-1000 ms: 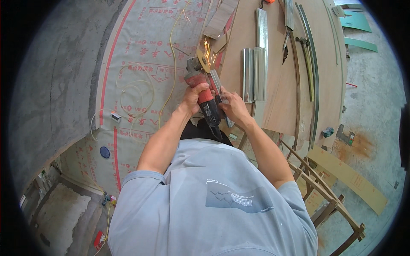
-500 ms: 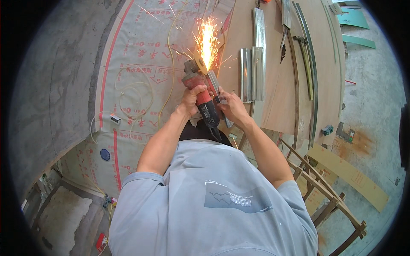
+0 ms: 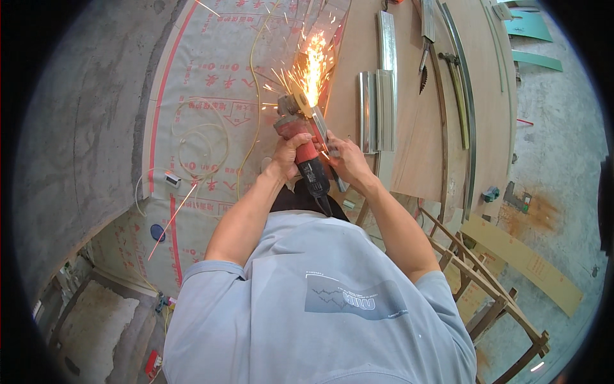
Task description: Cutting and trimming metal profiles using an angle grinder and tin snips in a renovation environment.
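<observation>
My left hand is closed around a red and black angle grinder, whose yellow guard and disc sit at its upper end. My right hand is closed on a narrow metal profile beside the grinder, its upper end at the disc. A bright fan of orange sparks sprays up and away from that contact point, hiding part of the disc. Just right of my right hand, short silver channels lie on the plywood worktop.
Long metal strips, a hand saw and a hammer lie rightward on the plywood. A wooden trestle stands lower right. A printed protective sheet with hoses covers the floor at left. A concrete surface borders it.
The sparks grew from a small streak a second ago into a large bright spray, with stray streaks now flying left and downward. My hands and the grinder stay almost in place.
</observation>
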Demonstrator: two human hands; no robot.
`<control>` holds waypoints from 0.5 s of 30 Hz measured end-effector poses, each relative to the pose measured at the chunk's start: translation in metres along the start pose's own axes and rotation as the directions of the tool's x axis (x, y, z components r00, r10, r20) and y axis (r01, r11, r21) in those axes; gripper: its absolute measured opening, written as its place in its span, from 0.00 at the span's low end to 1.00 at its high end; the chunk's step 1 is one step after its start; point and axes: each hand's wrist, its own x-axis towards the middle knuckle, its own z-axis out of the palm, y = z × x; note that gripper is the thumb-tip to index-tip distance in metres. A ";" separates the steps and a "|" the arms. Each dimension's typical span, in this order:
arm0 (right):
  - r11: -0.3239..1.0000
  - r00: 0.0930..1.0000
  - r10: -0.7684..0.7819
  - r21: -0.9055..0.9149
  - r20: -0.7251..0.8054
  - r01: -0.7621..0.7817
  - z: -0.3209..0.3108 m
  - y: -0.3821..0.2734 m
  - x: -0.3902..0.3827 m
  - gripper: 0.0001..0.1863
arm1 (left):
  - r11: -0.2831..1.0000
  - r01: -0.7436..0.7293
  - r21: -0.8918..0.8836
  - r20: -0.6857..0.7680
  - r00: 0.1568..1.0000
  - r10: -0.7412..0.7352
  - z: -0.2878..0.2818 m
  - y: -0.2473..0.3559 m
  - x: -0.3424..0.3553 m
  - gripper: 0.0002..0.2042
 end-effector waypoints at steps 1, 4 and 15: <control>0.999 1.000 -0.028 -0.017 -0.002 0.028 -0.001 0.000 0.000 0.38 | 1.000 0.001 -0.010 0.000 1.000 -0.001 0.004 0.001 -0.002 0.17; 0.999 1.000 -0.019 0.040 0.009 0.019 0.003 0.005 0.003 0.38 | 0.996 -0.064 -0.055 0.015 0.998 0.065 0.016 0.002 -0.007 0.17; 0.997 0.995 -0.078 0.002 -0.060 0.079 0.010 0.017 0.005 0.37 | 1.000 -0.016 0.026 -0.044 0.999 0.017 0.011 0.006 0.001 0.16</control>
